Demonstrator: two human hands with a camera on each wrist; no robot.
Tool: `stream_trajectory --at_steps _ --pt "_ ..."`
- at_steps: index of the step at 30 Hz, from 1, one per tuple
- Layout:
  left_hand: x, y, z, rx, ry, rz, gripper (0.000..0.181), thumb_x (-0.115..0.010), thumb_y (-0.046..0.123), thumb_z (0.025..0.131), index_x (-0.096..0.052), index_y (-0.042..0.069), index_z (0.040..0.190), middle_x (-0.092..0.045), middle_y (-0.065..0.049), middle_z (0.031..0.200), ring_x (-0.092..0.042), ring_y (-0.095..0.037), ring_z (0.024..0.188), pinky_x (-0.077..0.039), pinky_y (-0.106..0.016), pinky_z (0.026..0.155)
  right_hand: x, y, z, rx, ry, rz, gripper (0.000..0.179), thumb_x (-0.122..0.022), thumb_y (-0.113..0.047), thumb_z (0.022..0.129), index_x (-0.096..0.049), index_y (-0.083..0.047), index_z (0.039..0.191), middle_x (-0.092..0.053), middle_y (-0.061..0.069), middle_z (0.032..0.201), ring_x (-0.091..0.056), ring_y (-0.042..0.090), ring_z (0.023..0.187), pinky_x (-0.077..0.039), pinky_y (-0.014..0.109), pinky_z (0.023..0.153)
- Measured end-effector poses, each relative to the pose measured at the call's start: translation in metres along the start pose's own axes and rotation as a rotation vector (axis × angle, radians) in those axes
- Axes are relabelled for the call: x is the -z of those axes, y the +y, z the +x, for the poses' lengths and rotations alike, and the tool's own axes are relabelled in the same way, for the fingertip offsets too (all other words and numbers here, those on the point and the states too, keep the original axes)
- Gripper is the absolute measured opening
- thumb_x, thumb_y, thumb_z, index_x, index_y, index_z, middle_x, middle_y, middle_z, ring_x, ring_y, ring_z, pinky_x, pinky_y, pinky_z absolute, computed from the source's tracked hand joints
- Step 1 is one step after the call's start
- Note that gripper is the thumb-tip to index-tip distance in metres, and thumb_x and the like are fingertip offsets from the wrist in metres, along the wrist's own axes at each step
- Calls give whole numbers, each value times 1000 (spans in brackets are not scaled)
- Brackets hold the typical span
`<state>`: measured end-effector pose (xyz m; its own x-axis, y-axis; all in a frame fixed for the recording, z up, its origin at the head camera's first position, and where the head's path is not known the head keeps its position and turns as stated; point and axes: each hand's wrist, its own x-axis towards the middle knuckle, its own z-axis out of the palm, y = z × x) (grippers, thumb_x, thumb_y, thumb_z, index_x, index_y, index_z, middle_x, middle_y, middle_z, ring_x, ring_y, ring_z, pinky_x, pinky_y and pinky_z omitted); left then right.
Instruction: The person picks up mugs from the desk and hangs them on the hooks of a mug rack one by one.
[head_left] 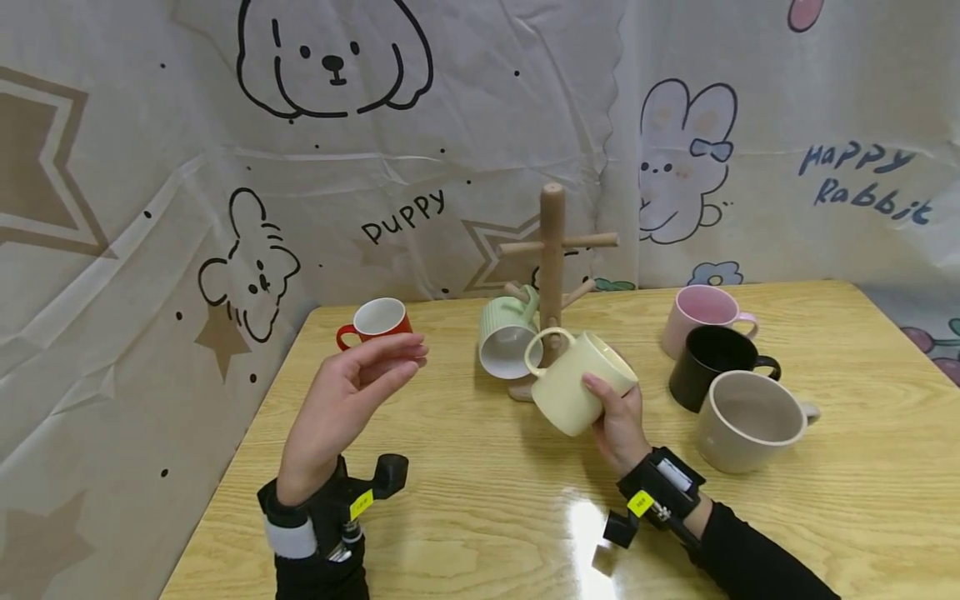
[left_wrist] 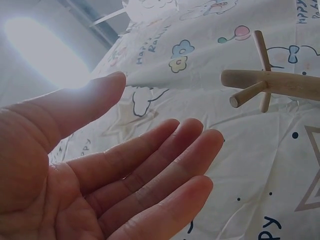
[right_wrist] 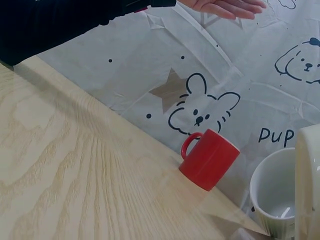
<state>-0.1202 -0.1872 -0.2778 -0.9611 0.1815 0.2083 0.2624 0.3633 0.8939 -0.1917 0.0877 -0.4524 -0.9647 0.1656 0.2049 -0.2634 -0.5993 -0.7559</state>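
My right hand (head_left: 621, 421) grips a pale yellow mug (head_left: 573, 387) by its body, thumb on the near side. The mug is tilted above the table, its handle pointing left toward the wooden mug rack (head_left: 552, 221). A light green ribbed mug (head_left: 501, 321) hangs by its handle from a lower peg, mouth facing forward. My left hand (head_left: 348, 400) is raised at the left with nothing in it; its palm and loosely bent fingers show in the left wrist view. In the right wrist view, only a strip of the yellow mug (right_wrist: 307, 185) appears at the right edge.
A red mug (right_wrist: 210, 160) stands at the back left, behind my left hand. On the right, a pink mug (head_left: 678, 323), a black mug (head_left: 693, 375) and a beige mug (head_left: 731, 437) stand close together. A printed cloth (head_left: 480, 108) hangs along the table's back and left.
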Motion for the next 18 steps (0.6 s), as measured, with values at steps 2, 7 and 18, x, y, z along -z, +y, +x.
stream_trajectory --at_steps 2,7,18 --pt "0 0 0 -5 -6 6 40 -57 30 84 -56 10 118 -62 -9 112 -58 -12 98 -47 -22 85 -3 -2 0 -10 12 10 41 -55 -1 78 -47 -11 117 -57 1 101 -56 17 91 -49 26 77" --pt "-1 1 1 -6 -18 6 40 -57 30 84 -56 9 119 -62 -10 112 -58 -13 99 -46 -22 85 -25 -19 -5 -44 91 -22 37 -54 3 76 -48 -13 109 -57 -1 95 -55 14 88 -48 25 76" --pt "0 -2 1 -2 -18 -8 41 -59 30 83 -55 8 119 -61 -9 112 -57 -13 99 -46 -23 85 -4 15 15 6 48 39 47 -63 -5 76 -44 -12 118 -54 2 107 -54 18 97 -47 26 81"
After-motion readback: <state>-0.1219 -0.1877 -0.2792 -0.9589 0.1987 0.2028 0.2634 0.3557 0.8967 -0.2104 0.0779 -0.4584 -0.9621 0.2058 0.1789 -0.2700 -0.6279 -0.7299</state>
